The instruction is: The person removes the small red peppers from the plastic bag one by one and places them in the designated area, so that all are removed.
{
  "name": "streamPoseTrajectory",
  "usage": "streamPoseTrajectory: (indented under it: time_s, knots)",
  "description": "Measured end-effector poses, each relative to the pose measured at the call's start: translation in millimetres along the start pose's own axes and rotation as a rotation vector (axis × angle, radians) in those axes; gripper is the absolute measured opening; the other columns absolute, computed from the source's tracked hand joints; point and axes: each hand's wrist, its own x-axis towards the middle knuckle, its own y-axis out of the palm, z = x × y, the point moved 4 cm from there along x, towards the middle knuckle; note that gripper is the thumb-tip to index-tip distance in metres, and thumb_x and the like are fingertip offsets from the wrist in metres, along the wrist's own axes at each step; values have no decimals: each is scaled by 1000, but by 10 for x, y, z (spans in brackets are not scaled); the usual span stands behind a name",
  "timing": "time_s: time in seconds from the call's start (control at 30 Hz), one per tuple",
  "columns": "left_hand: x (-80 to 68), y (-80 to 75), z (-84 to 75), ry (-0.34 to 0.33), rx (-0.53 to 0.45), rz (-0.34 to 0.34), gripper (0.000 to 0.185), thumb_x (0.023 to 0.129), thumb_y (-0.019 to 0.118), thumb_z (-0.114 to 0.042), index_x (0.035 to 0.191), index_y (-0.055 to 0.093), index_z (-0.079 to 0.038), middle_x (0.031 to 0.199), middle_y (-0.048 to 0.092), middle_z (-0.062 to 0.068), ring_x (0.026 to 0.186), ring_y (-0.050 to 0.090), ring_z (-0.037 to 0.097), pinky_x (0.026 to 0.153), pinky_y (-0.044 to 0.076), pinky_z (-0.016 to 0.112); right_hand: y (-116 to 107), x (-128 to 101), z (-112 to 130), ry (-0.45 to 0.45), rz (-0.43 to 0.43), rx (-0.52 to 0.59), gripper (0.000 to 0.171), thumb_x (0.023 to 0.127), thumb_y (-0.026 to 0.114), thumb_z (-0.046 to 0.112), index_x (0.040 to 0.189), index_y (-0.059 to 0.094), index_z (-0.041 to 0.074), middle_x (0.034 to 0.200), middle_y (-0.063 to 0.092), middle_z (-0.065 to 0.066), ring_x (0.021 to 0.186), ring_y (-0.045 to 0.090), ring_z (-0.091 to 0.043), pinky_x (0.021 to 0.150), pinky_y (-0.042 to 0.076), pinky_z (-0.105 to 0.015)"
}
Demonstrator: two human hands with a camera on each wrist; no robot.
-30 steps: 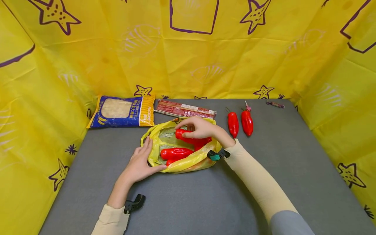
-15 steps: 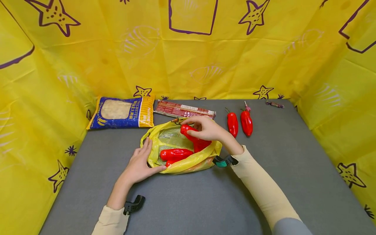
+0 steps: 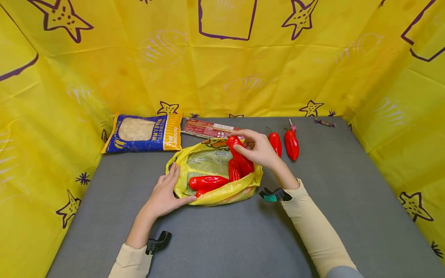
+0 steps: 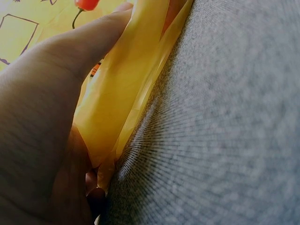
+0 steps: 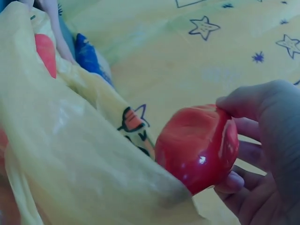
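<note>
My right hand grips the upper end of a glossy red chili pepper, tilted at the right side of a yellow plastic bag. Its lower end is inside the bag. In the right wrist view, thumb and fingers close round the end of this chili pepper. Several more red peppers lie in the bag, one right beside the held one. My left hand rests against the bag's left rim, thumb and fingers spread. In the left wrist view, the thumb lies along the yellow plastic.
A blue and yellow pasta packet and a flat red packet lie behind the bag. Two red peppers lie to the right, one partly behind my hand. A wrapped candy sits at the back right. Yellow patterned cloth surrounds the grey table.
My right hand has moved up and to the right, raising the pepper's upper end. Another pepper beneath it now shows. My left hand has stayed at the bag's rim.
</note>
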Motion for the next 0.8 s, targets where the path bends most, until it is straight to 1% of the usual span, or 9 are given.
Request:
streamPoseTrajectory:
  time_s: [0.07,0.1,0.17,0.3,0.43,0.5,0.67,0.73,0.8]
  knots:
    - [2,1,-1,0,-2,-2,127,83,76,-74,169,17,-2,179,4,14,148,30,46,115,33,70,-54,-15,-3,10,-46,16,38,97,79,14,134,73,9,95,68,-9,65,53,-20,59,43,-27]
    - [2,2,-1,0,-3,-2,127,83,76,-75,169,17,-2,179,4,14,148,30,46,115,33,70,-84,-24,-5,14,-68,21,38,97,79,14,134,72,7,99,70,-9,67,55,-20,60,44,-26]
    - [2,6,-4,1,-5,-3,127,83,76,-74,169,17,-2,179,4,14,147,31,46,114,34,70,-149,-44,-3,22,-108,32,38,97,78,13,135,72,8,99,70,-10,69,55,-21,61,45,-26]
    - [-2,20,-9,5,-7,-2,127,83,77,-74,169,17,-2,179,4,14,147,31,45,114,34,70,-283,-107,-20,37,-172,28,39,98,78,11,136,71,6,103,72,-10,67,55,-21,58,44,-25]
    - [-3,29,-13,4,-4,-2,127,83,76,-74,169,17,-2,179,4,13,147,32,45,114,35,69,-402,-203,-113,57,-223,10,41,97,78,10,138,70,6,90,69,-12,65,53,-20,57,44,-23]
    - [-4,26,-17,2,-5,-1,127,83,76,-74,169,17,-2,179,4,13,147,31,45,114,34,70,-457,-258,-174,68,-248,-5,42,97,78,10,139,69,6,91,68,-13,65,53,-18,58,45,-22]
    - [-7,12,-21,-3,-4,3,127,83,76,-74,169,17,-3,179,3,14,148,29,46,115,33,70,-600,-400,-313,95,-299,-35,41,97,77,10,138,71,7,114,71,-14,69,56,-15,61,47,-18]
    - [-9,6,-18,-3,-2,2,126,83,76,-74,169,17,-3,179,3,14,148,30,46,115,33,70,-662,-453,-368,109,-315,-53,40,98,76,10,137,71,7,118,71,-14,69,56,-14,61,47,-17]
    - [-9,1,-13,-3,0,0,126,83,76,-74,169,17,-3,179,3,14,147,30,46,115,33,70,-731,-502,-418,121,-335,-68,40,98,76,10,137,71,7,117,71,-15,69,55,-12,60,47,-16]
